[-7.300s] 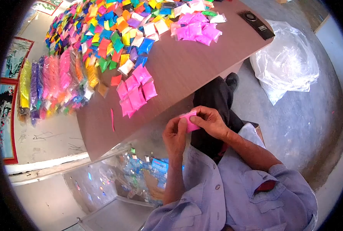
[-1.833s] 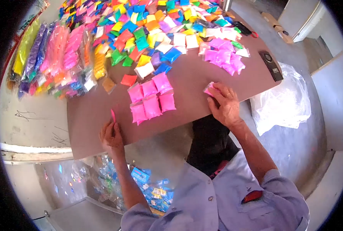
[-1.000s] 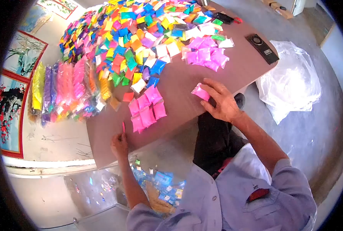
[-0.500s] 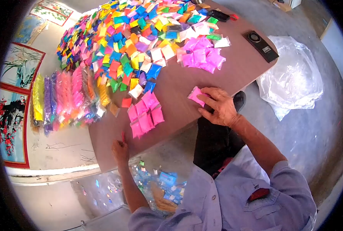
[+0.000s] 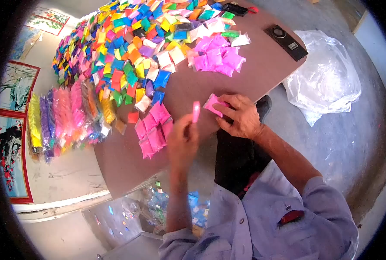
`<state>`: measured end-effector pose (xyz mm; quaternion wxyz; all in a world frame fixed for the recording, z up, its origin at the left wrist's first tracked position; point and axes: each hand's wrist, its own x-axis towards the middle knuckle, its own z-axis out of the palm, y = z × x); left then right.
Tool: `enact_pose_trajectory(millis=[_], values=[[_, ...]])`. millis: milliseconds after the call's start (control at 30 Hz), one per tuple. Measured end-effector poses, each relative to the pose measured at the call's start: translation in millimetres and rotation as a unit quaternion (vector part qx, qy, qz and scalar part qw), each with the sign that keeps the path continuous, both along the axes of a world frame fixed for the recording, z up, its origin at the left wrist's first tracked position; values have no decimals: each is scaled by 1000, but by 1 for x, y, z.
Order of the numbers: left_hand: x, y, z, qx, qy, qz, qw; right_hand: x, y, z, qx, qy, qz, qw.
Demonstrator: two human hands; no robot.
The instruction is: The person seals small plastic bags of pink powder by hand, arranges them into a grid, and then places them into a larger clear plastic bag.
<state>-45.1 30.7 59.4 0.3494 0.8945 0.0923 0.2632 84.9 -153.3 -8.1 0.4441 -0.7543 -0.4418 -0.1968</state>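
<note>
My left hand [image 5: 183, 138], blurred by motion, holds a slim pink strip [image 5: 196, 112] upright between its fingers, over the table's front edge. To its right, my right hand [image 5: 239, 116] rests at the table edge with its fingertips on a single pink packet [image 5: 214, 105], which lies on the brown table [image 5: 128, 169]. Just left of my left hand lies a block of several pink packets [image 5: 151, 130] in rows, partly covered by that hand. Farther back is a loose pile of brighter pink packets [image 5: 219, 56].
A large heap of multicoloured packets [image 5: 136, 47] covers the back left. Long filled plastic sleeves [image 5: 63, 112] lie at the left edge. A black device with a round dial [image 5: 286, 41] sits at the right corner. Beyond it, a clear plastic bag [image 5: 325, 73] stands on the floor.
My left hand has picked up the pink strip from the table's left part and carried it right, near the single packet. My right hand has stayed with that packet, which earlier was between both hands.
</note>
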Motion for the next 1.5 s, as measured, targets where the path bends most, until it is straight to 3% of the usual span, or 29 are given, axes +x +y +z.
enact_pose_trajectory(millis=[167,233,333,567,633,900,967,1067,1100,1167,1400,1500], values=[[35,-9,-37,-20,46,-18,999,2,0,-4,16,1,4,1000],[38,0,-37,78,30,-12,996,2,1,-4,16,5,5,1000],[48,21,-34,136,50,-5,989,0,1,-2,13,2,0,1000],[62,-3,-8,5,73,-21,997,1,3,-6,18,6,-11,1000],[71,-8,-11,142,72,-41,986,1,5,-5,24,2,-6,1000],[90,19,-21,124,87,-24,988,3,2,-6,6,-7,-9,1000],[75,9,-8,44,82,-30,995,2,3,-5,14,2,-12,1000],[54,-3,-18,10,86,-29,996,1,3,-3,22,6,-12,1000],[52,1,-23,10,85,-22,996,1,4,-2,25,3,-14,1000],[54,15,-39,130,79,16,988,3,4,-1,27,-8,-14,999],[48,-6,-17,4,43,-2,999,2,6,-6,37,-12,-42,998],[47,-4,-33,86,22,-9,996,-1,7,-1,35,12,-35,999]])
